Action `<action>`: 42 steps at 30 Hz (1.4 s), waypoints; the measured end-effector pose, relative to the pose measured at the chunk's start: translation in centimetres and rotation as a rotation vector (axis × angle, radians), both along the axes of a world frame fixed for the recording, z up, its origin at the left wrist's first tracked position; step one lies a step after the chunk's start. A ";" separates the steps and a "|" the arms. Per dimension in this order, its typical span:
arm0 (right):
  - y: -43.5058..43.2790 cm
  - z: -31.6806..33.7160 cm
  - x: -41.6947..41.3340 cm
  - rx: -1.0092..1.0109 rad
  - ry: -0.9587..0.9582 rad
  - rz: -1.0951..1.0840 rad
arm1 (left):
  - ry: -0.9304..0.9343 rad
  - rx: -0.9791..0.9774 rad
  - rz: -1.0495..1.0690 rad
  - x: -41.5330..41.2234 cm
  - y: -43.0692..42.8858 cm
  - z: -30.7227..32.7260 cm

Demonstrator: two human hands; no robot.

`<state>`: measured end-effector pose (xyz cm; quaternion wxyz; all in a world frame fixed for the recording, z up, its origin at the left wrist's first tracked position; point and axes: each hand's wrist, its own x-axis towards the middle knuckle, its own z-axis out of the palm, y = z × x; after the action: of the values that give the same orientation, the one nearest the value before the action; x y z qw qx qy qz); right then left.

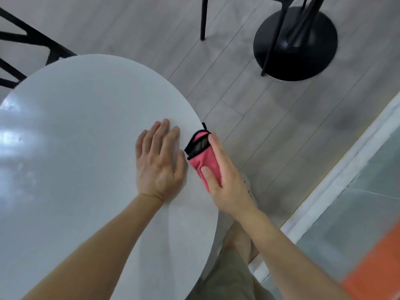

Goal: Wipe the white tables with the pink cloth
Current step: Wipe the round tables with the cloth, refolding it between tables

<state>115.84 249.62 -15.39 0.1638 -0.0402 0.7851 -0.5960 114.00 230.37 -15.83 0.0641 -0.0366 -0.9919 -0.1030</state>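
Closest to me, left forearm (86, 245) crosses the white desk (75, 126); left hand (159, 163) lies flat, fingers (160, 135) straight, holding nothing. Right hand (227, 182) grips the folded pink cloth (203, 162) at the desk's right rim. If the thumb (208, 176) loosens, I think the cloth drops to the floor (270, 126).

Views: one, the head camera.
Position: worn on the person's head, above the near right rim of the round white table (75, 148).
Facing: forward and steeply down, so the table top and the grey plank floor (249, 94) are seen almost from above.
Nearness: close. Both forearms enter from the bottom edge. The left hand (159, 163) and the right hand (227, 185), which holds the pink cloth (205, 163), sit mid-frame.
Lens: wide-angle, and the table rim bows.
Frame edges: black chair (26, 40) upper left, black pedestal base (296, 44) upper right.
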 end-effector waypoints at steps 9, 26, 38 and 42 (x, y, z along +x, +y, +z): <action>-5.2 0.4 -14.6 0.051 0.024 0.163 | 0.004 -0.003 -0.011 0.0 0.1 0.2; -7.9 -0.4 -21.4 0.082 0.068 0.436 | -0.019 0.081 0.039 0.2 0.3 0.9; -10.6 -0.8 -26.5 -0.042 0.015 0.604 | 0.200 0.065 0.686 -12.2 -4.6 1.3; -11.1 -0.9 -27.6 -0.079 0.029 0.696 | 0.075 0.019 0.959 -16.4 -5.6 0.1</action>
<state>88.22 238.50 -16.27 0.3442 -0.3203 0.7031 -0.5335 97.59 224.77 -15.74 0.1406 0.4219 -0.8930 -0.0692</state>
